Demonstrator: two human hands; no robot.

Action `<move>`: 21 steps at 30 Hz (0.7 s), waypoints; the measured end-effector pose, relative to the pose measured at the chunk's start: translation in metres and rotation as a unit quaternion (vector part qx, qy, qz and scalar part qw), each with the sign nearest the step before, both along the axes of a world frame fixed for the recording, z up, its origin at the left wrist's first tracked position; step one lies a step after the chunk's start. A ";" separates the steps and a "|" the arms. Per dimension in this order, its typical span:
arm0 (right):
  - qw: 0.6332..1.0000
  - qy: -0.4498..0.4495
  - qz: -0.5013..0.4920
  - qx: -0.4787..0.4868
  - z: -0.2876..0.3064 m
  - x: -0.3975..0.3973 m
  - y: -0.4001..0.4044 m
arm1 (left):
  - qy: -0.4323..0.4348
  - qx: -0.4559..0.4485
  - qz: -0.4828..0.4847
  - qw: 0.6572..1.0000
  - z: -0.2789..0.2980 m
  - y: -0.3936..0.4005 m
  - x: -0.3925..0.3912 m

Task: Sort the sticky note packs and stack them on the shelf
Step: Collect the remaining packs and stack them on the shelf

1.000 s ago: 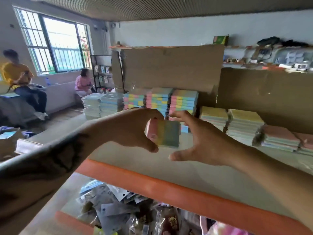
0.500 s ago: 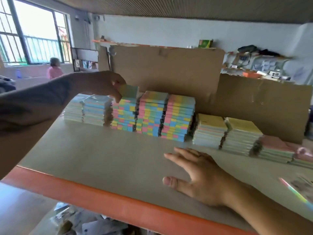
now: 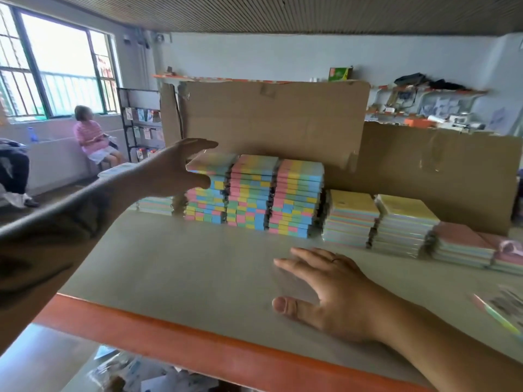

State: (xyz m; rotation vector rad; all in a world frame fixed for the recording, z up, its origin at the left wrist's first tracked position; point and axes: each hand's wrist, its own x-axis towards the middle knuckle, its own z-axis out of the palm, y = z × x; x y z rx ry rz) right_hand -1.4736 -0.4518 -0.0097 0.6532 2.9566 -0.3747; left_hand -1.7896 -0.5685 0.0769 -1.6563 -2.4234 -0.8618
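Running nearest, along the front of the grey board shelf (image 3: 198, 267), the orange metal lip (image 3: 215, 352): a hard edge to be cleared by any pack coming up from below. Lying flat on the bare board just behind it, fingers straight and spread, gripping nothing, the right hand (image 3: 334, 298), probably bracing the reach. Leaving plenty of open board between that palm and the stacks.

Hovering farther in, the left hand (image 3: 178, 168), fingers and thumb apart, clamping nothing, at the upper left corner of the leftmost stack of striped pink, yellow, green and blue sticky note packs (image 3: 208, 190); probably squaring its topmost pack. Standing flush beside it, two matching multicolour stacks (image 3: 274, 193), then shorter yellow-topped stacks (image 3: 379, 219) and low pink-topped ones (image 3: 467, 244) rightward, sorted by kind.

Backing everything, brown cardboard sheets (image 3: 277, 120), stopping packs from sliding off behind.
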 end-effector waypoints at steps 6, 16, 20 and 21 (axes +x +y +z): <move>1.000 0.000 0.000 0.008 -0.002 0.000 0.000 | 0.167 -0.033 0.027 0.985 -0.031 -0.007 0.016; 1.000 0.015 -0.001 0.003 -0.002 0.001 0.000 | 0.199 -0.023 0.024 0.979 -0.030 -0.008 0.036; 1.000 0.020 -0.003 0.007 0.004 0.016 0.008 | 0.177 0.000 -0.008 0.984 -0.043 -0.011 0.091; 1.000 0.021 -0.005 0.012 0.006 0.024 0.011 | 0.160 -0.004 -0.014 0.987 -0.047 -0.011 0.106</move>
